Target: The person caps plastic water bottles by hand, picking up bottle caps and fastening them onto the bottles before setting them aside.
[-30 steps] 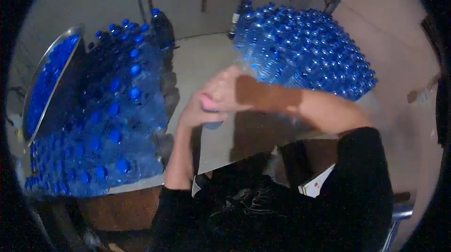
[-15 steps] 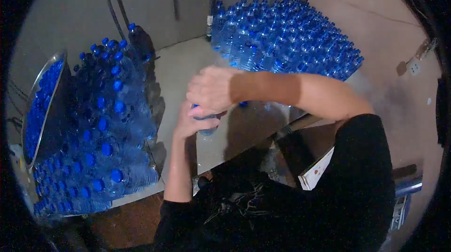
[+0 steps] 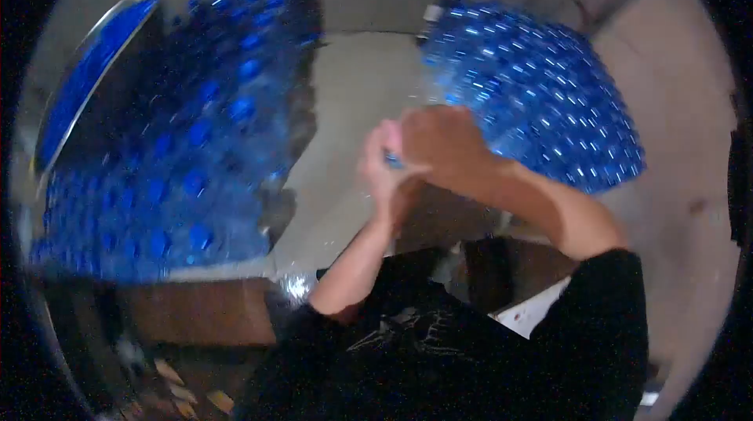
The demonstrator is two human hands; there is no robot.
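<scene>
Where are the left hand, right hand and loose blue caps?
Left hand [image 3: 382, 168]: head view, its blurred middle.
Right hand [image 3: 444, 138]: head view, back of the hand.
Loose blue caps [image 3: 91, 74]: head view, middle of the pile.

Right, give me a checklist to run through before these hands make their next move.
1. Left hand and right hand together: ok, they meet above the tabletop.
2. Grip: cannot tell; overlap and blur hide the fingers.
3. Blue piece between the hands fully in view: not ok, only a scrap shows.
4. Blue-capped bottles at the left upright: ok, as far as the blur shows.
5. Right-hand bottle group capped or not: cannot tell, the tops are smeared.
6. Loose blue caps in supply: ok, a heap shows at far left.
</scene>
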